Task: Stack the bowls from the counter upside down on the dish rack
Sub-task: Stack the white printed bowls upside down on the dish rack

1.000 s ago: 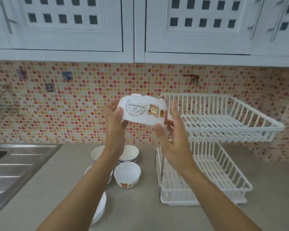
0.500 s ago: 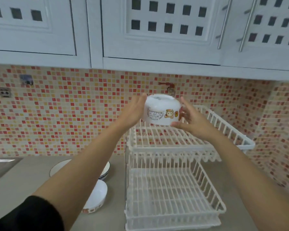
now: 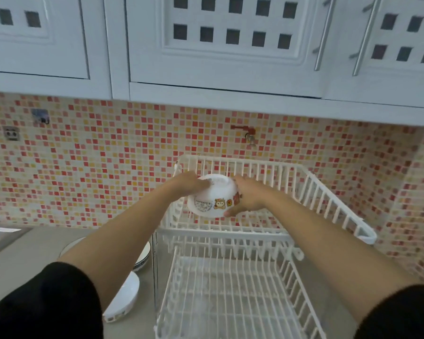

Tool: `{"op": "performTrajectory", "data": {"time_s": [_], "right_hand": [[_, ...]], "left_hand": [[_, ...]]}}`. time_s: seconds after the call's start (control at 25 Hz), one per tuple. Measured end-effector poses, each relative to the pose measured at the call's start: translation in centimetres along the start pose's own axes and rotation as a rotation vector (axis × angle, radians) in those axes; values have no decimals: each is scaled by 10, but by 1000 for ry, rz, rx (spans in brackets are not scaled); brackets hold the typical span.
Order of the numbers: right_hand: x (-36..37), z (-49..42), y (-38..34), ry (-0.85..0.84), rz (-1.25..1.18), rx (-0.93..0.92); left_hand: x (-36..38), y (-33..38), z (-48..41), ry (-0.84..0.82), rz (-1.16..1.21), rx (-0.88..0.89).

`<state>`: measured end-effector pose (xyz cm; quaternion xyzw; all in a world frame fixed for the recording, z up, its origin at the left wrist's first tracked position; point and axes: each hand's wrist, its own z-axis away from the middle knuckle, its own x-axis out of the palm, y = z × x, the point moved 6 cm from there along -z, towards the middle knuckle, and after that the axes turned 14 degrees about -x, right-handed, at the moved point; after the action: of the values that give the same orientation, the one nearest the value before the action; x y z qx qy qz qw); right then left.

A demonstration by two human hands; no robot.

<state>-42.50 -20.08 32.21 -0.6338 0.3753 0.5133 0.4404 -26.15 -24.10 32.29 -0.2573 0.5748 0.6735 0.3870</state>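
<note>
A small white bowl (image 3: pixel 213 196) with cartoon prints is upside down inside the upper tier of the white two-tier dish rack (image 3: pixel 328 201), at its front left. My left hand (image 3: pixel 189 183) grips the bowl's left side and my right hand (image 3: pixel 249 195) grips its right side. Whether the bowl rests on the rack wires I cannot tell. On the counter, left of the rack, lie a blue-rimmed bowl (image 3: pixel 143 253) and a white bowl (image 3: pixel 124 299), both partly hidden by my left forearm.
The rack's lower tier (image 3: pixel 230 297) holds nothing. White wall cabinets (image 3: pixel 230 45) hang low above the rack. A red tap (image 3: pixel 245 132) sticks out of the mosaic tile wall behind it. A steel sink edge (image 3: pixel 0 237) shows at far left.
Both hands have lowered the upside-down bowl from above the rack's upper tier down into it. The camera has moved closer and further right, so fewer counter bowls show.
</note>
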Motion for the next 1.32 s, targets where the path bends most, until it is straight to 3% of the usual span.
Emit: {"op": "performTrajectory", "data": {"time_s": [0.32, 0.6, 0.68, 0.8, 0.92, 1.04, 1.16, 1.32], "right_hand": [[6, 3, 7, -14, -30, 49], [-2, 11, -3, -82, -61, 120], [-15, 12, -15, -35, -47, 117], [-40, 3, -60, 165, -77, 30], [-44, -18, -130, 312, -122, -97], [-15, -46, -213, 327, -136, -238], [42, -68, -281, 233, -169, -327], [160, -76, -316, 34, -278, -267]], "left_hand": [[10, 13, 5, 66, -193, 50], [6, 13, 15, 50, -192, 45], [-13, 15, 26, 147, -165, 115], [-58, -3, 44, 304, -92, 169], [-104, -57, 50, 387, -27, 84], [-133, -139, 61, 453, -18, -27], [-139, -233, 68, 451, -128, -188], [-100, -352, 69, 311, -264, -350]]}}
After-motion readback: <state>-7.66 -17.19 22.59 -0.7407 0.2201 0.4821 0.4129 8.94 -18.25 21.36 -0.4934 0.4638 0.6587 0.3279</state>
